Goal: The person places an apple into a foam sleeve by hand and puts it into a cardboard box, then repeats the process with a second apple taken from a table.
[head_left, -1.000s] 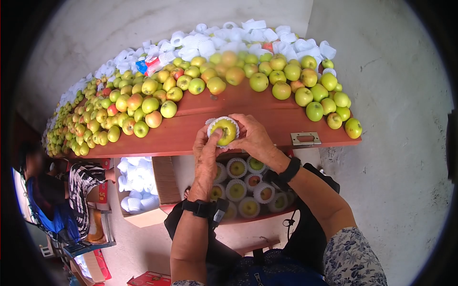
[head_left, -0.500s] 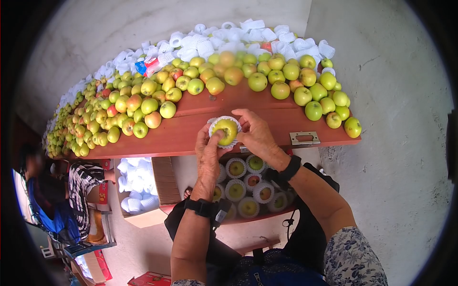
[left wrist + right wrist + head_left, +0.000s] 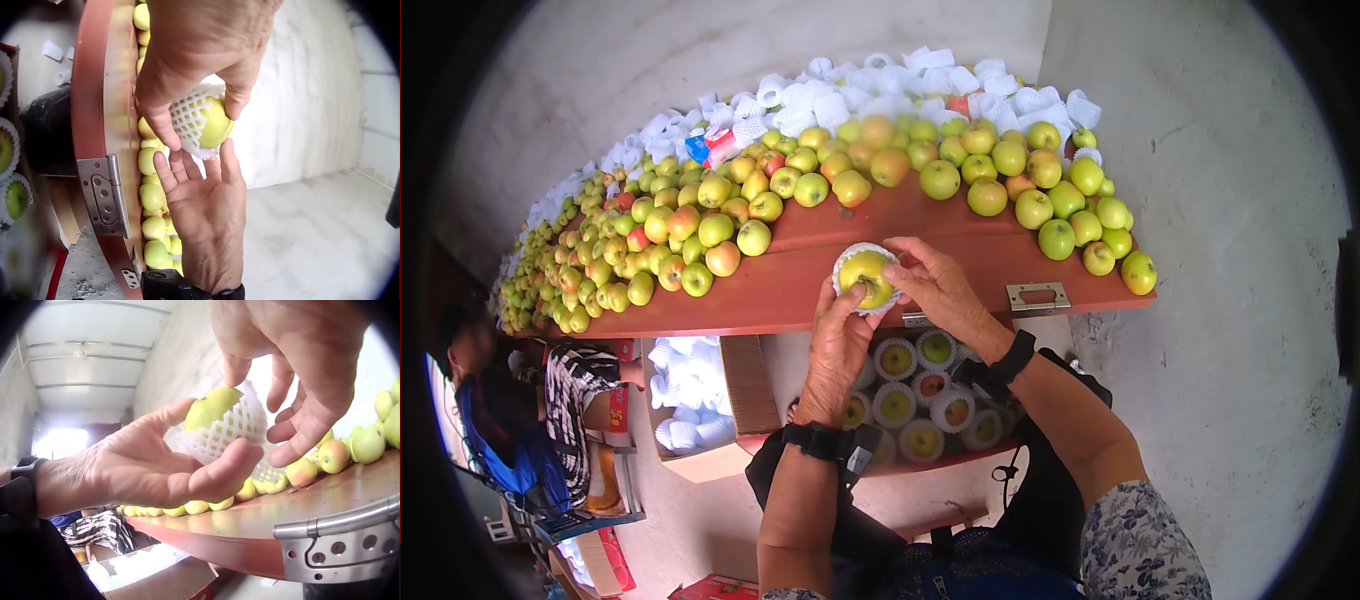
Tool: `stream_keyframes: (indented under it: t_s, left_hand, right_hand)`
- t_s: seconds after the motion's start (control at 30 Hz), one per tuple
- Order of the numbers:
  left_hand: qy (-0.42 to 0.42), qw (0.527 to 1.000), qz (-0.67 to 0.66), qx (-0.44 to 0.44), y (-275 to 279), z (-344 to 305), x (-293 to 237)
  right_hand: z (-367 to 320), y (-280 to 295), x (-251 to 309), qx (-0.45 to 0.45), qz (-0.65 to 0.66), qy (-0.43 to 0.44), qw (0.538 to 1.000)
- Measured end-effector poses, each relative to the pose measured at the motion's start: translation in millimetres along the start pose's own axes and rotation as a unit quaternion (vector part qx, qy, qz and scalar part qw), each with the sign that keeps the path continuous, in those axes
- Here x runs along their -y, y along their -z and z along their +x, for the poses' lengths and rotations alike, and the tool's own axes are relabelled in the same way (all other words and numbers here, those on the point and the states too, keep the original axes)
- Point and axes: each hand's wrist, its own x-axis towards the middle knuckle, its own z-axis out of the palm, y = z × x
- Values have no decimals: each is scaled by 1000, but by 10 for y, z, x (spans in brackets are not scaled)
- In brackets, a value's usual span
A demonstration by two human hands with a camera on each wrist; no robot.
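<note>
A yellow-green apple (image 3: 863, 272) sits in a white foam net (image 3: 219, 435) over the table's front edge. My left hand (image 3: 840, 335) holds the apple and net from below and the side, its thumb on the apple by the stem. My right hand (image 3: 937, 285) is on the other side, its thumb touching the apple's upper face. In the right wrist view, the right fingers (image 3: 300, 434) are loosely bent beside the net, with a gap between thumb and fingers. The net's lattice wraps the apple's side and leaves its stem end bare.
Loose apples (image 3: 715, 228) cover much of the reddish-brown table (image 3: 880, 225), with foam nets (image 3: 820, 100) heaped behind. Below are a carton of nets (image 3: 750, 385) and a box of netted apples (image 3: 922, 438). A metal hinge (image 3: 1038, 297) lies at the edge. A person (image 3: 515, 420) sits left.
The right hand's thumb has come over onto the apple's face from the net's outer side. The left hand keeps hold, and the net now shows more evenly around the apple.
</note>
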Motion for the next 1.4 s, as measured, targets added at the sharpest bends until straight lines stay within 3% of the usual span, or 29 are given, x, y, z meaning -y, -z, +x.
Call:
stream_keyframes:
  t_s: [0.07, 0.13, 0.27, 0.33, 0.43, 0.57, 0.63, 0.83, 0.97, 1.03, 1.07, 1.13, 1.4]
  left_hand:
    - [-13, 1000, -8, -3, 0, -8, 18]
    - [0, 1000, -4, -19, -16, -24, 3]
    - [42, 993, 94, -62, 34, -48, -60]
    - [31, 984, 164, -56, 97, -25, -81]
    - [4, 973, 221, -68, 112, -18, -91]
    - [15, 970, 225, -87, 13, -59, -172]
    - [-10, 953, 294, -73, -46, -82, -199]
    - [44, 946, 319, -46, -73, -107, -250]
    - [34, 945, 321, -49, 32, -58, -117]
    - [-1, 965, 249, -87, 4, -50, -27]
    - [-1, 965, 249, -87, -12, -50, -2]
    - [-16, 977, 187, -96, -76, -65, 2]
    - [-19, 965, 246, -93, -126, -90, -77]
  right_hand:
    - [-7, -33, -42, 21, 18, 22, 999]
    - [1, -54, -100, 20, -51, 148, 987]
    - [51, -36, -198, 11, 4, 143, 990]
    - [34, -7, -99, 40, 30, 53, 997]
    - [62, 11, -93, 59, 59, 30, 996]
    - [32, 2, 0, 62, 60, 18, 996]
    - [27, 3, 31, 67, -18, 38, 997]
    - [15, 38, 45, 98, 20, 23, 995]
    - [11, 27, -28, 81, 0, 45, 996]
    - [4, 4, -5, 34, -178, 147, 972]
    - [4, -6, -21, 35, -178, 148, 972]
    - [7, -25, -70, 44, -140, 118, 982]
    - [31, -32, -125, 63, -20, 45, 997]
